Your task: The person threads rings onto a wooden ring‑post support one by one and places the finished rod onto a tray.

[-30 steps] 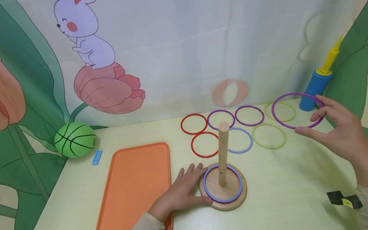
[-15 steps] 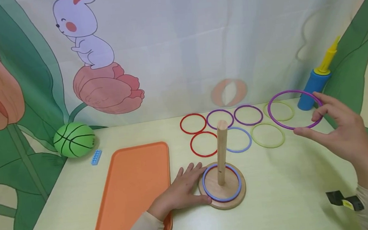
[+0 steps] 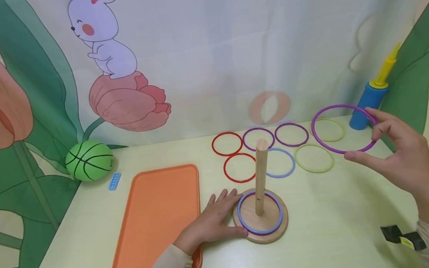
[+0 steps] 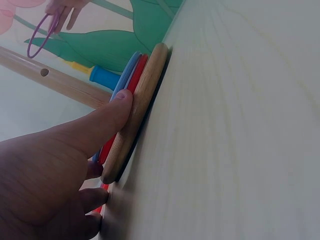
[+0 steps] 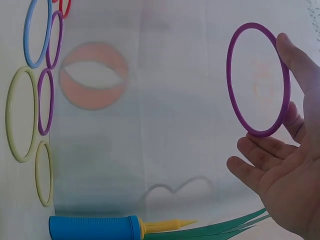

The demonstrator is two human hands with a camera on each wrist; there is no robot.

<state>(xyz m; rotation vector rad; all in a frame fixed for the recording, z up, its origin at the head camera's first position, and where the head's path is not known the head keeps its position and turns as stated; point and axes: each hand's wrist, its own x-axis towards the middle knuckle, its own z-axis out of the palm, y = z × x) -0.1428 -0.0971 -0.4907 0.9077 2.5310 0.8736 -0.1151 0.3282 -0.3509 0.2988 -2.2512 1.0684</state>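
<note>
A thin, round purple ring (image 3: 337, 106) is up in the air, to the right of the round wooden stand with a tall post (image 3: 261, 176). The person's right hand (image 3: 403, 160) pinches its edge between thumb and fingers. The left hand (image 3: 215, 224) rests at the left side of the stand, thumb and fingers spread wide, touching its round bottom. Two rings lie around the post, a light blue ring (image 3: 262, 232) on top of a red ring (image 4: 137, 72) (the side view shows both well).

Behind the stand, on the pale wooden table (image 3: 318, 234), lie two red rings (image 3: 224, 169), two more purple rings (image 3: 293, 145), one blue ring (image 3: 280, 176) and two yellow-green rings (image 3: 316, 171). Far behind and right of the stand is a blue and yellow pump (image 3: 369, 98). Left of the stand is a flat orange tray (image 3: 161, 220); farther left are a green ball with black lines (image 3: 89, 160) and a small light blue brick (image 3: 115, 181).
</note>
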